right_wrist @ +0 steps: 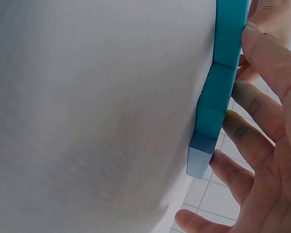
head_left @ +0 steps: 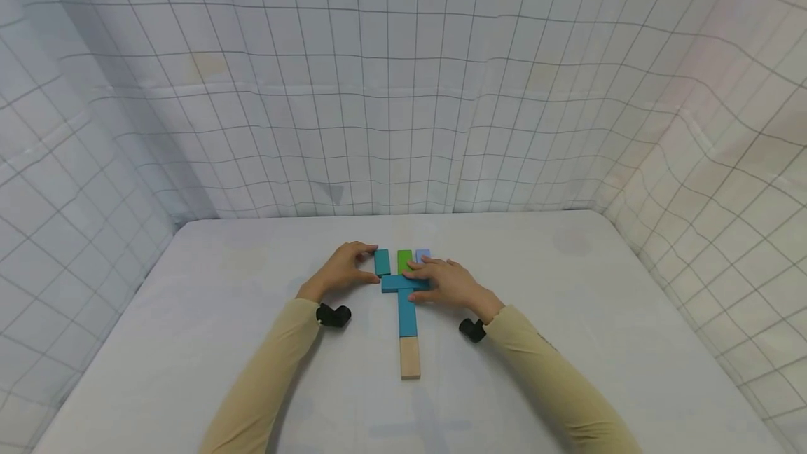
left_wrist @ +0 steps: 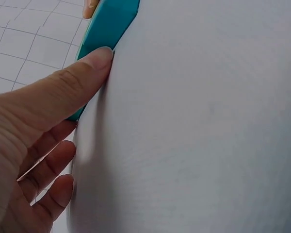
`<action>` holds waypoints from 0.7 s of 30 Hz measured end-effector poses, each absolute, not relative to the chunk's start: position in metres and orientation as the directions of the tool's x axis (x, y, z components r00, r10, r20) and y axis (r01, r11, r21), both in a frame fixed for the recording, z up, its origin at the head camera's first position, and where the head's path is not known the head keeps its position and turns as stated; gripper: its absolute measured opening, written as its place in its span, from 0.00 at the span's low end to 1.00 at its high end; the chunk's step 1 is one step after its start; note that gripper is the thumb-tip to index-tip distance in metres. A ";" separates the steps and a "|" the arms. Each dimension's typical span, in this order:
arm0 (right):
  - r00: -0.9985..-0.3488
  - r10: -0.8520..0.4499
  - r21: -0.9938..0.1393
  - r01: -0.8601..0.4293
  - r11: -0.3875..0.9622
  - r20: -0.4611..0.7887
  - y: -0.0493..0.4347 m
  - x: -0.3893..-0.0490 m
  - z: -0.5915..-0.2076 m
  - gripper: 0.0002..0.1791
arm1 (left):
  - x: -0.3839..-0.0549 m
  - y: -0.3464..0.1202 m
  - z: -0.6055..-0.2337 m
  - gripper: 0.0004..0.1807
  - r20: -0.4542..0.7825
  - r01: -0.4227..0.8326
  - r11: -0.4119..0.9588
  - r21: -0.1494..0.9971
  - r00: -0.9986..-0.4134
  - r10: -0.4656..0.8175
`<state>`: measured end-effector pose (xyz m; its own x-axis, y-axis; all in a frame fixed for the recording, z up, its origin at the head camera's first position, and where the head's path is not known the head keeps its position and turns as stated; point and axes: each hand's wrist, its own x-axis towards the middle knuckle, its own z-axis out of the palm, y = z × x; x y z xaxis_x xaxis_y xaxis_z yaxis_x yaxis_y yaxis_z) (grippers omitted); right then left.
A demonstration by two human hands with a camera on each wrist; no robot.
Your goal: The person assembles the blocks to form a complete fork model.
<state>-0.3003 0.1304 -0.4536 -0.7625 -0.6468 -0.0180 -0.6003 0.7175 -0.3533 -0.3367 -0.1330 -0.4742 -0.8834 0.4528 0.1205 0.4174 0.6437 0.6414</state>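
Note:
Both hands are at a flat arrangement of small rectangular blocks. The thumb of the left hand (head_left: 340, 270) touches blue-green block surface in the left wrist view. Its index finger is by the far end of a teal block (head_left: 382, 262); the other fingers curve loosely. The right hand (head_left: 450, 281) spreads its fingers over the right end of a blue crosswise block (head_left: 390, 284), partly hiding it. Those fingertips also reach a green block (head_left: 405, 260) and a pale blue block (head_left: 423, 254). A blue lengthwise block (head_left: 407, 314) meets the crosswise one, its near end against a beige block (head_left: 410, 359).
A white-covered table (head_left: 221, 363) lies under the blocks. White grid-patterned curtains (head_left: 403, 90) hang behind it and along both sides. Each wrist wears a small black camera mount (head_left: 333, 315). The sleeves are yellowish.

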 end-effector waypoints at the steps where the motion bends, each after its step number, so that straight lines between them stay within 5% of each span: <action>1: -0.762 -0.648 -0.355 -0.600 0.717 -0.019 0.130 -0.301 -0.454 0.34 | -0.337 -0.133 -0.474 0.38 0.120 0.418 0.642 0.642 -0.883 0.455; 21: -0.758 -0.651 -0.359 -0.603 0.713 -0.020 0.131 -0.301 -0.454 0.34 | -0.338 -0.129 -0.471 0.37 0.094 0.428 0.641 0.637 -0.869 0.486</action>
<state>-0.3009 0.1307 -0.4537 -0.7585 -0.6514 -0.0197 -0.6028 0.7127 -0.3588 -0.3379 -0.1291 -0.4714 -0.8688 0.4860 0.0942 0.4279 0.6414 0.6369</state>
